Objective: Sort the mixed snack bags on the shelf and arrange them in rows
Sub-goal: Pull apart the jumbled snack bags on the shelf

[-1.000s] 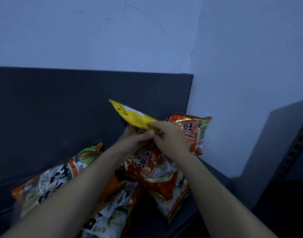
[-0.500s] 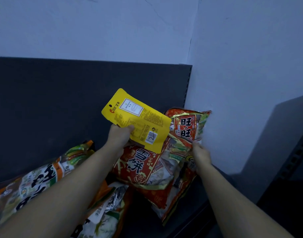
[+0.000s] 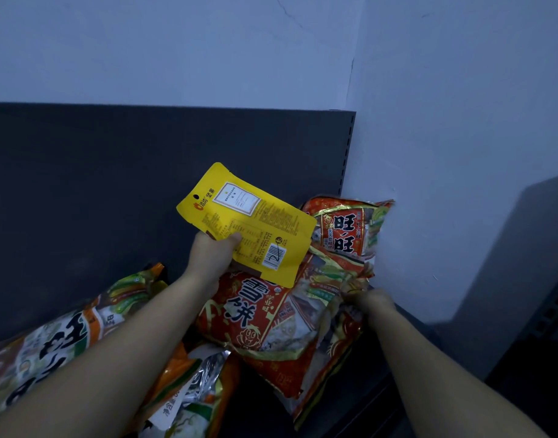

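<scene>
My left hand (image 3: 212,254) grips a flat yellow snack pouch (image 3: 255,216) by its lower edge and holds it up, back side facing me, above the pile. Under it lie red rice-cracker bags: a large one (image 3: 261,314) lying flat and another (image 3: 347,229) leaning upright in the shelf's right corner. My right hand (image 3: 370,300) reaches into the right edge of the red bags, with its fingers hidden among the wrappers. Orange-and-green bags (image 3: 59,346) lie at the left under my left forearm.
The dark shelf back panel (image 3: 113,184) rises behind the bags. A pale wall (image 3: 460,153) closes the right side. The dark shelf board (image 3: 350,412) shows at the front right, and another dark shelf unit (image 3: 543,311) stands at the far right.
A second ago both hands held the yellow pouch edge-on. My left hand now holds it alone, turned flat toward me, and my right hand has dropped to the red bags at the right.
</scene>
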Available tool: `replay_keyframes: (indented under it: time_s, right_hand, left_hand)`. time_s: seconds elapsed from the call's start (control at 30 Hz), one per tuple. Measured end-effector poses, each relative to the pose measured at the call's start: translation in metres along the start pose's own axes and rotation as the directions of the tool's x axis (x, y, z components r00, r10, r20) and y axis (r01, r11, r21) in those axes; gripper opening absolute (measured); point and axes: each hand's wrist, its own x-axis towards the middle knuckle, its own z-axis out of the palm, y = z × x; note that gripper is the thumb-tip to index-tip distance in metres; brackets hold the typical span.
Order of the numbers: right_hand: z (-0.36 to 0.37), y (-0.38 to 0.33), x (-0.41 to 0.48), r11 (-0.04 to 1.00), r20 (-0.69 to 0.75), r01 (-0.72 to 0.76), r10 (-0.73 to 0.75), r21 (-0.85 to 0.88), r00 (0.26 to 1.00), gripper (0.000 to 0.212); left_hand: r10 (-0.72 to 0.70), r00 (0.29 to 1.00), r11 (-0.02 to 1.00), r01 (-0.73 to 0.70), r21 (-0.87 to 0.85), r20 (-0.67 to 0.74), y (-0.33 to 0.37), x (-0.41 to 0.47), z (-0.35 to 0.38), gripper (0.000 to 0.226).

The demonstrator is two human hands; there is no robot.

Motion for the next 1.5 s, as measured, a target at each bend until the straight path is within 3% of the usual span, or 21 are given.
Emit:
replay_keyframes:
  time_s: [0.03, 0.13, 0.2, 0.37, 0.47, 0.73, 0.83, 0.93, 1.13, 1.3, 1.37, 1.47, 1.5]
  right_hand:
    - [-0.006, -0.004, -0.019, 1.0, -0.011, 0.014, -0.014, 0.007, 1.0, 0.07]
    - [-0.02, -0.015, -0.078, 0.994, -0.038, 0.09, -0.087, 0.068, 0.995, 0.023]
    - [-0.026, -0.02, -0.114, 0.987, -0.095, 0.126, -0.117, 0.099, 0.989, 0.01]
    - [-0.033, -0.023, -0.152, 0.967, -0.301, 0.251, -0.228, 0.04, 0.926, 0.009]
    - [-0.04, -0.028, -0.168, 0.944, -0.443, 0.327, -0.281, 0.03, 0.851, 0.008]
    - [-0.062, -0.045, -0.203, 0.882, -0.693, 0.468, -0.373, -0.057, 0.617, 0.013]
    - [-0.072, -0.057, -0.219, 0.814, -0.772, 0.581, -0.378, -0.014, 0.511, 0.017]
    - [-0.083, -0.074, -0.24, 0.724, -0.832, 0.682, -0.316, 0.099, 0.457, 0.02]
    - [-0.075, -0.093, -0.286, 0.544, -0.82, 0.786, -0.278, 0.294, 0.5, 0.018]
    - [-0.054, -0.095, -0.317, 0.451, -0.778, 0.785, -0.262, 0.425, 0.571, 0.035]
    - [-0.043, -0.096, -0.332, 0.408, -0.753, 0.769, -0.244, 0.492, 0.611, 0.034]
    - [-0.024, -0.097, -0.356, 0.347, -0.702, 0.734, -0.239, 0.583, 0.671, 0.033]
    - [-0.017, -0.097, -0.364, 0.322, -0.685, 0.727, -0.252, 0.607, 0.684, 0.032]
  left_hand:
    - [-0.001, 1.0, 1.0, 0.001, 0.0, 0.001, 0.0, 0.0, 0.0, 0.019]
    - [-0.006, 1.0, 1.0, 0.006, -0.002, 0.009, 0.001, -0.001, 0.001, 0.018]
    - [-0.007, 1.0, 1.0, 0.007, -0.008, 0.006, 0.001, -0.003, 0.0, 0.019]
    - [-0.031, 0.999, 0.998, 0.033, -0.05, 0.04, 0.007, -0.01, -0.004, 0.022]
    - [-0.073, 0.997, 0.995, 0.076, -0.067, 0.039, 0.009, -0.011, -0.008, 0.01]
    - [-0.121, 0.99, 0.987, 0.128, -0.094, 0.071, 0.014, -0.021, -0.019, 0.014]
    - [-0.14, 0.986, 0.985, 0.148, -0.091, 0.085, 0.013, -0.026, -0.019, 0.011]
    - [-0.165, 0.981, 0.98, 0.175, -0.099, 0.097, 0.013, -0.032, -0.018, 0.01]
    - [-0.157, 0.981, 0.977, 0.172, -0.129, 0.116, 0.022, -0.046, -0.026, 0.022]
    - [-0.118, 0.991, 0.979, 0.128, -0.158, 0.07, 0.034, -0.057, -0.051, 0.032]
    - [-0.099, 0.995, 0.977, 0.102, -0.188, 0.028, 0.039, -0.062, -0.064, 0.029]
    - [-0.007, 1.0, 0.972, 0.0, -0.236, -0.029, 0.047, -0.073, -0.086, 0.004]
    - [0.02, 0.998, 0.971, -0.033, -0.236, -0.056, 0.05, -0.076, -0.095, 0.01]
